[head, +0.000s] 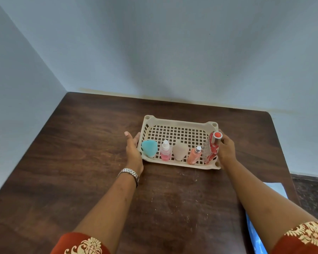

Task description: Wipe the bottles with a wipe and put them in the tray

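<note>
Looks like last one: tall clear red-patterned bottle with red cap (212, 149) at right end of cream perforated plastic tray (178, 123). Right hand (226, 150) fingers curled round neck; left hand (133, 149) straight-fingered against left wall. Seat base flat before letting go, looks tippy.

Matt perforated plastic tray (176, 123), dark scuffed wood-grain table (81, 153), shiny metal watch (129, 173).

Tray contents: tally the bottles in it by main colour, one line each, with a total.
teal bottle: 1
pink bottle: 1
beige bottle: 1
peach bottle: 1
clear bottle with red print: 1
Total in the tray: 5
</note>
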